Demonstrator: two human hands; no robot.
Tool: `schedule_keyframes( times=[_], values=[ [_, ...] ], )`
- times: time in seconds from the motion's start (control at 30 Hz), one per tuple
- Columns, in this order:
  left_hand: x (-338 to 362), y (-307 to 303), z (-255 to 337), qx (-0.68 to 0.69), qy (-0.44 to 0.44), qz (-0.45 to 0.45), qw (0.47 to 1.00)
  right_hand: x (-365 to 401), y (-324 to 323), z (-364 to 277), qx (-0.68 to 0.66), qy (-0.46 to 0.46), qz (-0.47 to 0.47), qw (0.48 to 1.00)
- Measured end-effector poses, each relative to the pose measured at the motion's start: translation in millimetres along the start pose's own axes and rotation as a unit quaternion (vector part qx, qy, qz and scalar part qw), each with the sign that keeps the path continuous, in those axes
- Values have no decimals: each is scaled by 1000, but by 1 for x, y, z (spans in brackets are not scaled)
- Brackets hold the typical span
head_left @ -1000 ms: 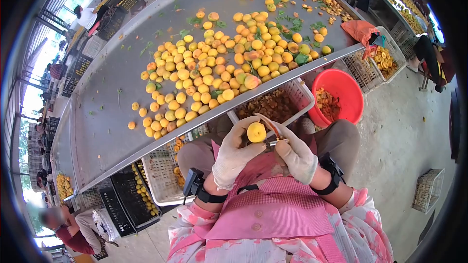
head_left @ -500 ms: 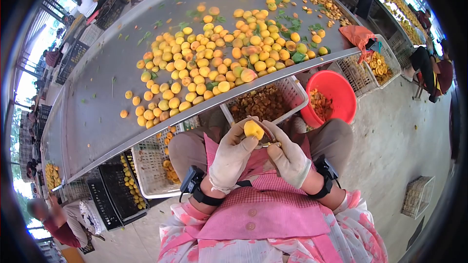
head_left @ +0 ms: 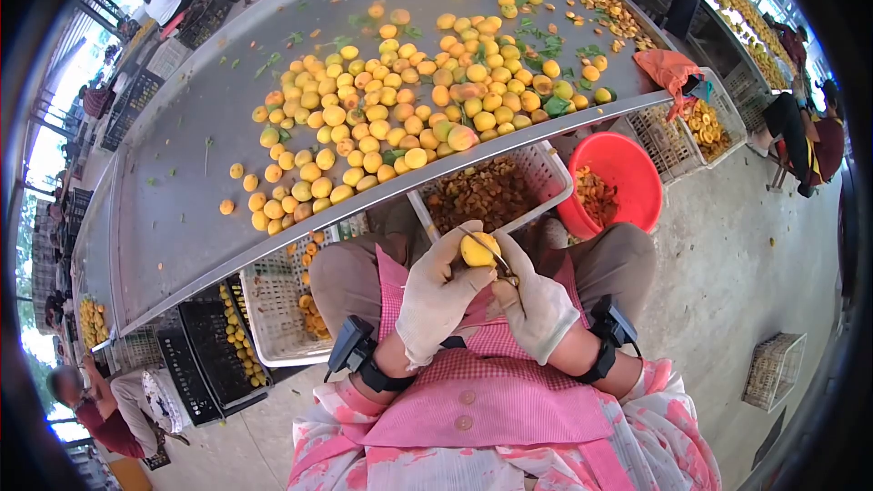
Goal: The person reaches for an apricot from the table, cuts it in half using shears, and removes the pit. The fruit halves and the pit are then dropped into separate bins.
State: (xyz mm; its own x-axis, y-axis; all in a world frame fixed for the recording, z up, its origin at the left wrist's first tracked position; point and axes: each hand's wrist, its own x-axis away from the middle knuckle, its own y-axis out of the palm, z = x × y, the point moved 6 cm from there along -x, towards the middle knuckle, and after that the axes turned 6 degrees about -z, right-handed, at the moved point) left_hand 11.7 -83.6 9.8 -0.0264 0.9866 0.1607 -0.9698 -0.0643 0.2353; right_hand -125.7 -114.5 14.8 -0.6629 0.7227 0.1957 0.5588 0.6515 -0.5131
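My left hand [head_left: 436, 298], in a pale work glove, is closed around a yellow apricot [head_left: 476, 250] above my lap. My right hand [head_left: 538, 305], gloved too, grips a small knife [head_left: 496, 257] whose thin blade lies against the right side of the fruit. Most of the handle is hidden by my fingers. Just beyond my hands stands a white crate [head_left: 556, 180] of brown fruit pieces or pits, under the edge of the metal table [head_left: 186, 209]. Many whole apricots [head_left: 382, 114] are heaped on that table.
A red tub [head_left: 638, 191] with orange fruit pieces stands right of the crate. A white basket [head_left: 273, 332] holding apricot halves is by my left knee. Black crates [head_left: 202, 355] sit farther left. An orange bag [head_left: 667, 71] hangs at the table corner. Other people work around the edges.
My right hand has turned and brought the knife blade onto the apricot, which has tilted slightly in my left hand. The whole view has shifted a little.
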Motion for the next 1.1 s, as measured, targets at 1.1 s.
schedule_keyframes(
  times=[1.1],
  values=[
    [10,20,36,-159,65,27,985,-2,-18,-11,110,-123,68,984]
  ],
)
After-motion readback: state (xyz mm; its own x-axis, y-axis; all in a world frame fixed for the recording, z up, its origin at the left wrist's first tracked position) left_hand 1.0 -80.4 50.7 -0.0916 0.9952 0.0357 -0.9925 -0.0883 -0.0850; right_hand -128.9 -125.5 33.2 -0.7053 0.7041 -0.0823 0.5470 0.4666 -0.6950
